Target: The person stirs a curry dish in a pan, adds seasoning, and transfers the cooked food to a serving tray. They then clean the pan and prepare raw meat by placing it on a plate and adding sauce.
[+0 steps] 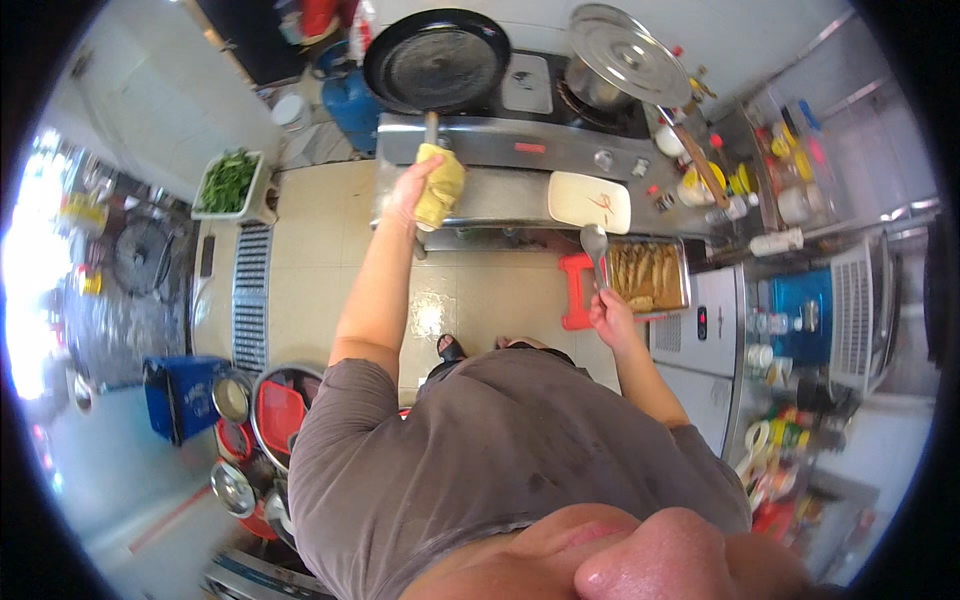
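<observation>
My left hand (417, 181) grips the handle of a black frying pan (439, 64) through a folded yellow cloth (442, 184). The pan is on the left side of the stove, and its dark inside shows no food. In my right hand (613, 319) is a metal spoon (595, 247), its bowl pointing away from me. Just beyond the spoon lies a white rectangular dish (590, 201) with a few reddish streaks on its bottom. A metal tray of browned fish (643, 270) sits beside the spoon, by a red plastic stool (576, 292).
A lidded steel pot (600, 82) stands on the right burner. To its right, a wooden-handled utensil (697, 161) lies among condiment jars. A blue gas cylinder (349, 94) stands left of the stove. Leafy greens (230, 181) fill a white basket near a floor drain (251, 300).
</observation>
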Motion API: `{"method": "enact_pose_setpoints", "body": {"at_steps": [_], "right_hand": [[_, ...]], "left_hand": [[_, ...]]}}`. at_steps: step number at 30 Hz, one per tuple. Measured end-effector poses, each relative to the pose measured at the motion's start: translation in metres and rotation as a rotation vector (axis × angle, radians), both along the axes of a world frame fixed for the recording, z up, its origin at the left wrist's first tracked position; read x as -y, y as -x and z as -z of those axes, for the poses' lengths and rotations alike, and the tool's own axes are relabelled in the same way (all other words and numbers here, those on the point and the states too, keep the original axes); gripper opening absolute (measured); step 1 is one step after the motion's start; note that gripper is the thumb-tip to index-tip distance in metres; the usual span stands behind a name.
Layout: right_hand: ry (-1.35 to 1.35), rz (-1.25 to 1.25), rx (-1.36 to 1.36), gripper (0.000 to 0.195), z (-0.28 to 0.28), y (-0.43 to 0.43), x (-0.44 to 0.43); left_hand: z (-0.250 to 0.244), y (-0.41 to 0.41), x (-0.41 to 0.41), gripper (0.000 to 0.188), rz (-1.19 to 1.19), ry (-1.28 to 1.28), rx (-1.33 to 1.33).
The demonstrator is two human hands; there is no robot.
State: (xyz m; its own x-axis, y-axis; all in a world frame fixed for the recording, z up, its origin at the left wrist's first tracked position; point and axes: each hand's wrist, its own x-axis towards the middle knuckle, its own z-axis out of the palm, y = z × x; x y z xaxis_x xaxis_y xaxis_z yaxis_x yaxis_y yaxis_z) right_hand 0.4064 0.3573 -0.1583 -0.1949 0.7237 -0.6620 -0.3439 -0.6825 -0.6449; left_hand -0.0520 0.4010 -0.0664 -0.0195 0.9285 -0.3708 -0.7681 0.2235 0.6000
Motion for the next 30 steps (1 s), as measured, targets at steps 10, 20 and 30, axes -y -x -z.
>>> {"method": "enact_pose_setpoints", "body": {"at_steps": [10, 20, 30], "right_hand": [[0.063, 0.270, -0.075, 0.011, 0.062, 0.105, -0.090], [0.169, 0.174, 0.316, 0.030, 0.070, 0.143, -0.105], [0.168, -0.402, 0.557, 0.034, 0.092, 0.205, -0.028]], "left_hand": [[0.036, 0.034, -0.069, 0.031, -0.023, 0.140, -0.216], [-0.033, 0.040, -0.040, 0.022, -0.264, -0.267, -1.933], [0.018, 0.106, 0.072, 0.019, -0.187, 0.128, -0.655]]}}
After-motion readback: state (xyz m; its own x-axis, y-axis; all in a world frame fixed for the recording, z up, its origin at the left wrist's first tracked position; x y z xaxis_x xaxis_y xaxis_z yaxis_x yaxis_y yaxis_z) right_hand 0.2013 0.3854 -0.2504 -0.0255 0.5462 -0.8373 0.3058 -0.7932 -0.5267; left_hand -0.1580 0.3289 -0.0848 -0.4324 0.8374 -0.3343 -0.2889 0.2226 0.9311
